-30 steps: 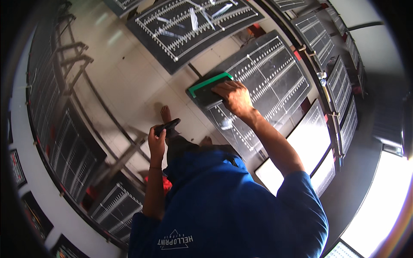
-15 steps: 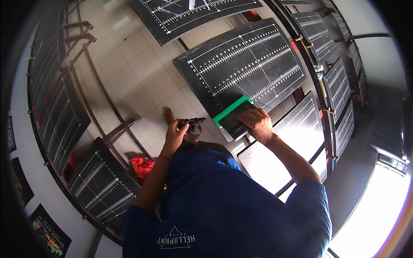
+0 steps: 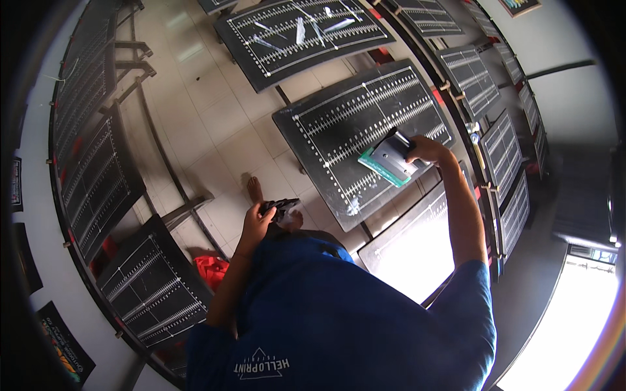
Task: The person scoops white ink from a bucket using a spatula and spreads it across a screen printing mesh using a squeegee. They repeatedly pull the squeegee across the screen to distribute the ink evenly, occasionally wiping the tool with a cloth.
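**Gripping a green-edged scraper (image 3: 390, 160) at a marked black board (image 3: 345, 124)**

In the right half of the frame, just above mid-height, our right hand (image 3: 427, 151) is closed around one end of the scraper. We see its flat grey face, with a few dark spots on it, tilted toward us. The green strip runs along its lower-left edge, and the scraper shows against the lower right part of the black board. We cannot tell whether the green edge touches the surface.

Left of the frame's centre, below mid-height, our left hand (image 3: 256, 223) grasps a small dark object (image 3: 282, 206), the fingers wrapped about its near end. It is too dark for us to make out its kind.

White ruled lines and tick marks cover the black board, and a pale smear (image 3: 353, 207) lies near its lower corner. At the upper middle of the frame we see a second board (image 3: 261, 65), with shiny strips (image 3: 300, 30) scattered on it. Right of the lower centre, a third board (image 3: 417, 241) glares white with reflected light. A red cloth (image 3: 212, 270) shows at lower left, beside our left forearm. Our blue shirt (image 3: 339, 313) fills the lower middle, and pale floor tiles (image 3: 225, 127) stretch across the upper left.
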### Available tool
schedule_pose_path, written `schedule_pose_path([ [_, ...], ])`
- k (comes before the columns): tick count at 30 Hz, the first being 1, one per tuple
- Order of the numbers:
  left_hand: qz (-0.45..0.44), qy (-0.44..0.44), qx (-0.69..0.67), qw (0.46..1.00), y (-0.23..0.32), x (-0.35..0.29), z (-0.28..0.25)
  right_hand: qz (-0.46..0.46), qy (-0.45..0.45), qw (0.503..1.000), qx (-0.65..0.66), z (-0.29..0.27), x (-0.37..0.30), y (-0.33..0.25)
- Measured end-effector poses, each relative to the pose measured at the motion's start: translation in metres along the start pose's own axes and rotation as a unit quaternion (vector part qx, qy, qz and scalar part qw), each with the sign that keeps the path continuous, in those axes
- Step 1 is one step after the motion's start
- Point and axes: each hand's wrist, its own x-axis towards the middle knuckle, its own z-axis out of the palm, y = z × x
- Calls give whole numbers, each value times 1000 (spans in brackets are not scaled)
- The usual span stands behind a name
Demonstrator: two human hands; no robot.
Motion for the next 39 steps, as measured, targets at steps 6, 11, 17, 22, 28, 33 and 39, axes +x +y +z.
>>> schedule_pose_path([
  [6, -56, 69, 29, 996, 13, 22, -55, -59, 18, 899, 434, -4, 61, -42],
  [11, -47, 86, 50, 994, 20, 60, -89, -193, 75, 907, 367, -34, 166, -156],
  [17, -65, 118, -5, 991, 33, 105, -134, -132, 289, 940, -128, -47, 278, -337],
  [22, -78, 164, -91, 979, 34, 126, -172, -140, 456, 749, -460, 94, 290, -385],
  [28, -60, 161, -76, 982, 39, 160, -199, -27, 298, 880, -369, 42, 286, -404],
  [33, -55, 129, -57, 989, 59, 181, -198, -67, 228, 954, -183, -62, 259, -384],
  [39, -34, 59, -40, 997, 74, 186, -177, -96, 371, 861, -335, 80, 253, -340],
])
